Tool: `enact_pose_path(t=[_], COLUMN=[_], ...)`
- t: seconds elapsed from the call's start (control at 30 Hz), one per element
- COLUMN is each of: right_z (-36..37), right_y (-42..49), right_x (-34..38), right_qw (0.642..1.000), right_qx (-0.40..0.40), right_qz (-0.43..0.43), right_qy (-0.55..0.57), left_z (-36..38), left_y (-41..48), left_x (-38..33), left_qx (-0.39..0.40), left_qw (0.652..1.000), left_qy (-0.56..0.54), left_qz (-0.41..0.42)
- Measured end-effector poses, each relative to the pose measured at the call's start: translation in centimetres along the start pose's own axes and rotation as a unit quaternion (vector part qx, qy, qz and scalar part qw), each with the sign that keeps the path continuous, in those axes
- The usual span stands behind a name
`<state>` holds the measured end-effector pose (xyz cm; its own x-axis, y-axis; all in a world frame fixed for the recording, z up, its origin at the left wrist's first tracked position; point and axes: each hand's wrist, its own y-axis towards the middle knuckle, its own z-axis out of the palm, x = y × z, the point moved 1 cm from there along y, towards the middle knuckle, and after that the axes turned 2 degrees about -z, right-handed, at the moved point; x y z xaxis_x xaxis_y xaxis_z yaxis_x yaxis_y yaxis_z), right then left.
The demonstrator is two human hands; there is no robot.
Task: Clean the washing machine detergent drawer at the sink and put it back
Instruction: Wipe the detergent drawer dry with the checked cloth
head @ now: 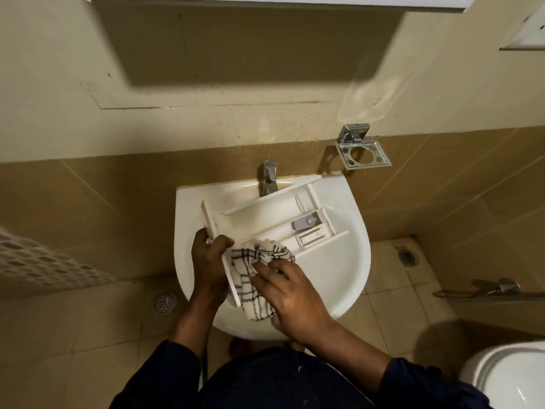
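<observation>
The white detergent drawer (265,214) lies across the white sink (351,261), its compartments facing up and its front panel toward the left. My left hand (208,255) grips that front panel at its near end. A white cloth with a black check pattern (259,261) is bunched in the drawer's near compartment and hangs over the sink's front. My right hand (290,296) presses on the cloth, fingers spread and pointing left. A grey insert (305,222) sits in the drawer's right part.
A chrome tap (269,177) stands at the sink's back, with the drawer's far edge just in front of it. A metal holder (362,152) hangs on the wall at right. A toilet (507,376) is at bottom right, floor drains (165,301) left and right.
</observation>
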<state>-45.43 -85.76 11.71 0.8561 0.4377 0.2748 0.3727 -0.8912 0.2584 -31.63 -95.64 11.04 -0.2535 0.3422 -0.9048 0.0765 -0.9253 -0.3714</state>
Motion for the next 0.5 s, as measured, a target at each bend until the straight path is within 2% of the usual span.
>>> enact_pose_path(t=[0.1,0.23,0.3,0.4,0.5], right_z=[-0.6,-2.8,-3.2,-2.0,-0.1], right_y=[-1.5,-2.2,-2.1,-1.3,-0.9], right_x=[-4.1,-9.4,-9.8,-6.7,-2.1], right_qw=[0.998,0.98,0.97,0.974,0.994], right_qx=[-0.029,-0.061,-0.088,-0.116,-0.09], right_qz=[0.03,0.183,0.22,0.188,0.053], right_qy=[-0.039,-0.049,-0.049,-0.044,-0.026], left_z=[-0.8,-1.3,-1.2,-0.7,0.2], left_y=[0.1,-0.1,-0.3,-0.4,-0.3], left_x=[0.3,0.3,0.2,0.0,0.0], left_qx=[-0.013,-0.011,-0.012,0.001,0.004], left_qw=[0.999,1.0,1.0,1.0,0.998], left_qy=[-0.024,-0.003,-0.009,-0.017,-0.06], left_qz=[-0.028,-0.021,-0.011,0.007,-0.004])
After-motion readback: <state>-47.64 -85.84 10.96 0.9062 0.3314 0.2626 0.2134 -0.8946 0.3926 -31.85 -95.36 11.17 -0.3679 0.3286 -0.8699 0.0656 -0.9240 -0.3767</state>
